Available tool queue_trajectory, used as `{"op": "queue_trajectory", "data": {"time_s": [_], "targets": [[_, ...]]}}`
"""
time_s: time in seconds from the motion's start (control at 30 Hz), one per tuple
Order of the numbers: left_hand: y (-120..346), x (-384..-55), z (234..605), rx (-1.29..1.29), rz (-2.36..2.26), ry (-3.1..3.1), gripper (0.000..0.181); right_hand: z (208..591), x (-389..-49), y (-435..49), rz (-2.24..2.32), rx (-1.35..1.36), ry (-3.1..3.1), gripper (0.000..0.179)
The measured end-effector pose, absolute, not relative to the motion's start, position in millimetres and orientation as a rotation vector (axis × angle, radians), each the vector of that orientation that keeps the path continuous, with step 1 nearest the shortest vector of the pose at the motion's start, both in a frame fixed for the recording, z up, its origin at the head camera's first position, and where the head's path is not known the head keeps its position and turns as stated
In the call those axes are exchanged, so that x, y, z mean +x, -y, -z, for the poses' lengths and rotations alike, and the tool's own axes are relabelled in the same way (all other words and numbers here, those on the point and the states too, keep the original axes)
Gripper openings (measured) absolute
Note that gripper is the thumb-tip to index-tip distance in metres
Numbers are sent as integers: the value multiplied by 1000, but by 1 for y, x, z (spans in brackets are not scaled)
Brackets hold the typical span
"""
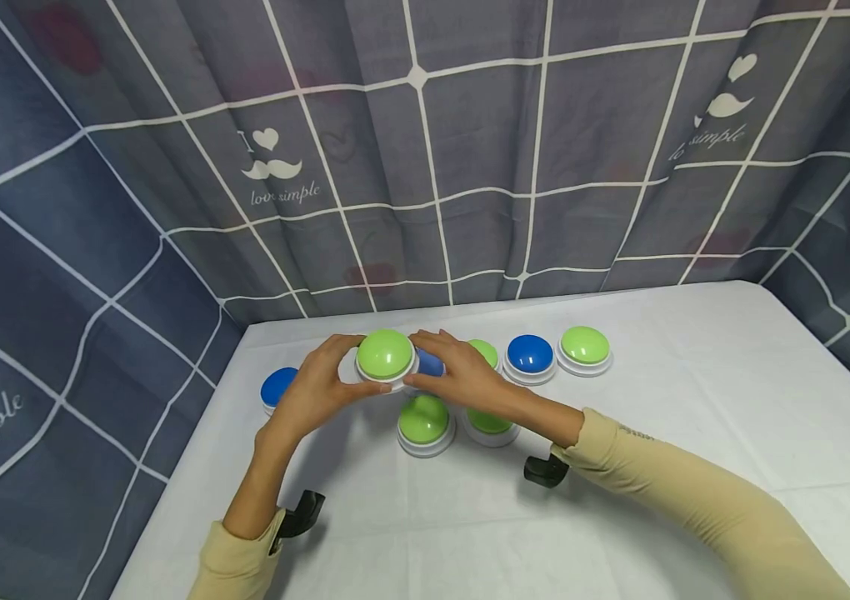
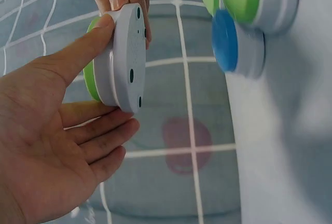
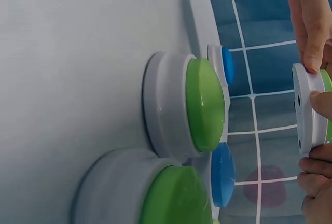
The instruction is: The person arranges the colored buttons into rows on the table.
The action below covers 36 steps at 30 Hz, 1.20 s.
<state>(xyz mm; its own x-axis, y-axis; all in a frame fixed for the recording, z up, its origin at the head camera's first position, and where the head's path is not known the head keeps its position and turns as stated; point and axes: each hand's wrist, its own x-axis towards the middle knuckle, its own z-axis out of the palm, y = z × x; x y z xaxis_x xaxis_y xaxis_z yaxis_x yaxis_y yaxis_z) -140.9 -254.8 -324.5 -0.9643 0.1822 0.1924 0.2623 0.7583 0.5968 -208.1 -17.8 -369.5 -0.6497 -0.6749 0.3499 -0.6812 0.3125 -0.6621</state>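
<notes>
A green push button (image 1: 384, 354) with a white round base is held up off the table between both hands. My left hand (image 1: 314, 390) grips its left side, thumb at the near edge and fingers around the far edge. On the opposite side, my right hand (image 1: 462, 373) pinches the base between thumb and fingers. The left wrist view shows the button's white underside (image 2: 130, 63) with small dark holes, tilted on edge there. Just beneath the hands stands another green button (image 1: 425, 419). A blue button (image 1: 431, 363) is partly hidden behind my right hand.
On the white-clothed table (image 1: 410, 533), a blue button (image 1: 277, 387) stands at left, partly behind my left hand. Right of centre are a blue button (image 1: 530, 354), a green button (image 1: 585, 345) and two partly covered green ones. Grey checked curtains (image 1: 470, 150) border the table.
</notes>
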Motion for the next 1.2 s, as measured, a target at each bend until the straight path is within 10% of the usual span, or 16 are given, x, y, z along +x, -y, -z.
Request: {"op": "queue_trajectory", "data": {"time_s": [1.2], "targets": [[112,-152,366,-851,912,2661,75,392,-145,-134,-1354,748,2536,61]]}}
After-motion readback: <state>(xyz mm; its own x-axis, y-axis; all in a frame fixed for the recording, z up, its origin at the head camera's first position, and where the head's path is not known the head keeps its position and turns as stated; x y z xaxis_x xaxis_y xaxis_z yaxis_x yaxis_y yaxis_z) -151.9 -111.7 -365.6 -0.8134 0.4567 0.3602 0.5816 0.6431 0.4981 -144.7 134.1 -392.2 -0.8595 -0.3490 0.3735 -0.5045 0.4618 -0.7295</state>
